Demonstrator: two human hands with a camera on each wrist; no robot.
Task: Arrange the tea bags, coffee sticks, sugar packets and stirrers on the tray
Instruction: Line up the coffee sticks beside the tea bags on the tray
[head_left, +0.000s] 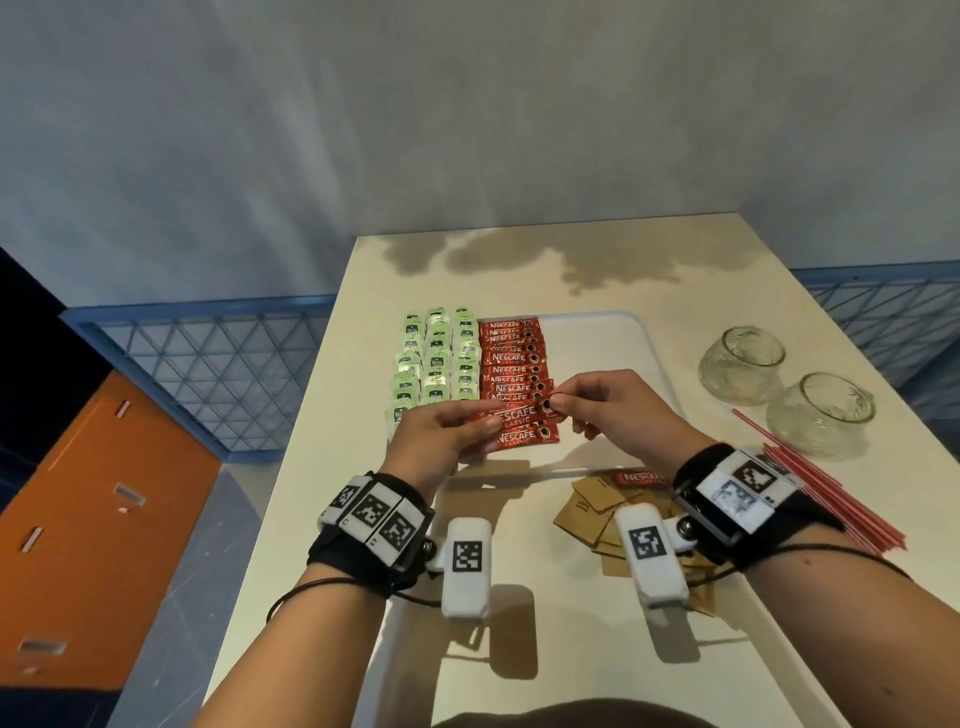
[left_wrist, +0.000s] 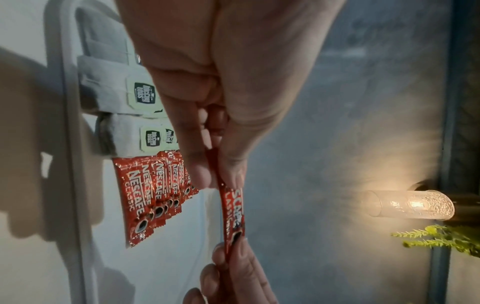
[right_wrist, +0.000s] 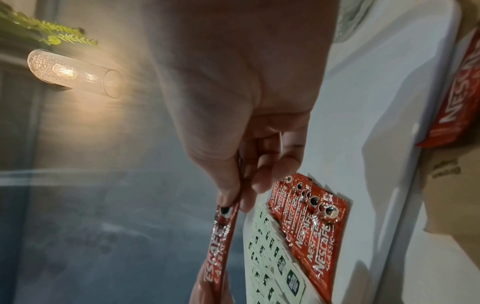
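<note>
Both hands hold one red coffee stick (head_left: 517, 415) (left_wrist: 232, 214) (right_wrist: 221, 236) level just above the near end of the coffee-stick row (head_left: 511, 371) (left_wrist: 145, 195) (right_wrist: 311, 228) on the white tray (head_left: 597, 343). My left hand (head_left: 485, 431) (left_wrist: 219, 179) pinches its left end. Its right end, the one with the cup print, is pinched by my right hand (head_left: 558, 402) (right_wrist: 235, 200). Green tea bags (head_left: 434, 358) (left_wrist: 116, 92) (right_wrist: 270, 267) fill three columns left of the sticks. Another coffee stick (head_left: 641, 477) (right_wrist: 462, 92) lies on the brown sugar packets (head_left: 597, 509) (right_wrist: 454, 185) by my right wrist. Red stirrers (head_left: 831, 493) lie at the right.
Two glass bowls (head_left: 740, 364) (head_left: 821, 413) stand on the cream table (head_left: 571, 270) right of the tray. The tray's right half is bare. A blue lattice railing (head_left: 208, 364) runs behind the table's left edge. A lit wall lamp (left_wrist: 410, 205) (right_wrist: 72, 72) shows in the wrist views.
</note>
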